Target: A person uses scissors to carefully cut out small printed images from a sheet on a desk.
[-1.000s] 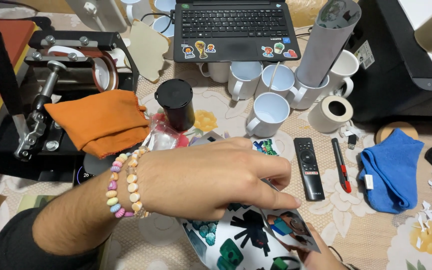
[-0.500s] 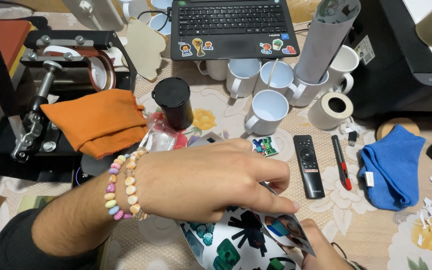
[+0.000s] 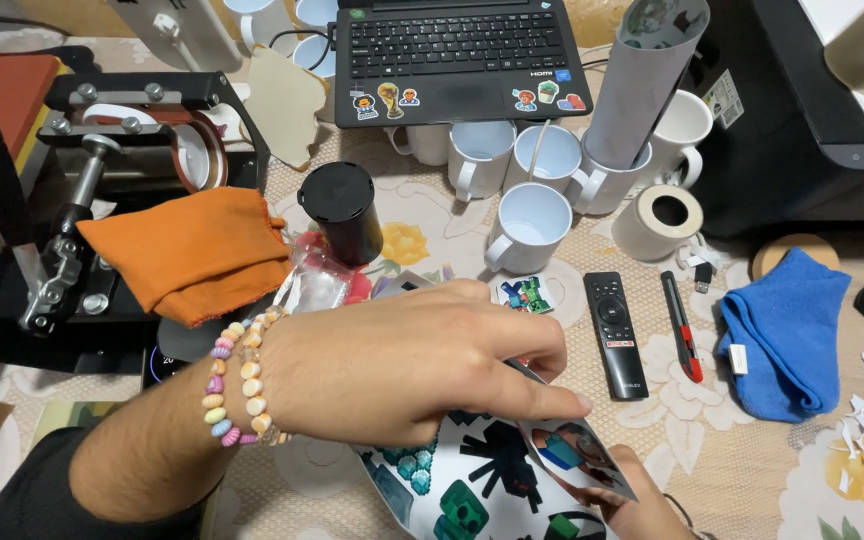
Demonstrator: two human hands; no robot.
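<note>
You have a white printed sheet (image 3: 472, 480) with blocky green and black figures, its corner curling upward.

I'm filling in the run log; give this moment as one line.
left hand: on printed sheet | right hand: under sheet's cut piece | remote nearby

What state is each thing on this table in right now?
Left hand: fingers pinched on the printed sheet.
Right hand: under the sheet's corner, mostly hidden.
Laptop: lid open.
White mugs: upright, look empty.
Black cylinder: upright.
Orange cloth: folded, draped on the press.
Blue cloth: crumpled.
Remote: flat.
</note>
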